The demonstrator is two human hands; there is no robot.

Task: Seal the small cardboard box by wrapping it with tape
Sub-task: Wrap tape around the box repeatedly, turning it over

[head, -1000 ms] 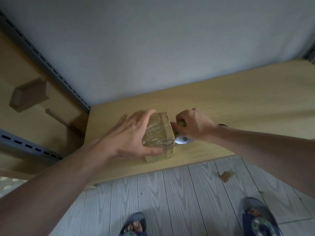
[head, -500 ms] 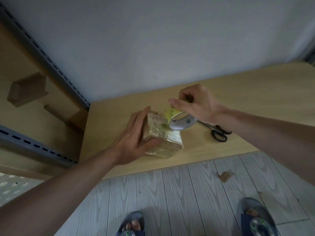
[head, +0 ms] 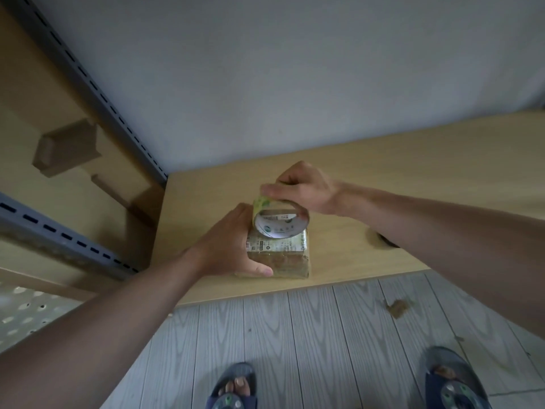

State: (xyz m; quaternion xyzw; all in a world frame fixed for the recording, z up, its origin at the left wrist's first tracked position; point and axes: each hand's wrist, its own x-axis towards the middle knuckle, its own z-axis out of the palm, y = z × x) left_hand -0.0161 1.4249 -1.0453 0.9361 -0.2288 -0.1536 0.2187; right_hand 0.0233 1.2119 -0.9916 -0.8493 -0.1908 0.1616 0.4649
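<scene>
Now our left hand (head: 227,246) grips the box (head: 283,258) near the table's (head: 413,172) front edge, while our right hand (head: 300,187) pinches the tape roll (head: 278,219) above it.

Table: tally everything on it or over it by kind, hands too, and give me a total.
Box: 1
Tape roll: 1
Hands: 2, left hand and right hand
Dark thing, mostly hidden behind the right forearm: 1
Total: 5
</scene>
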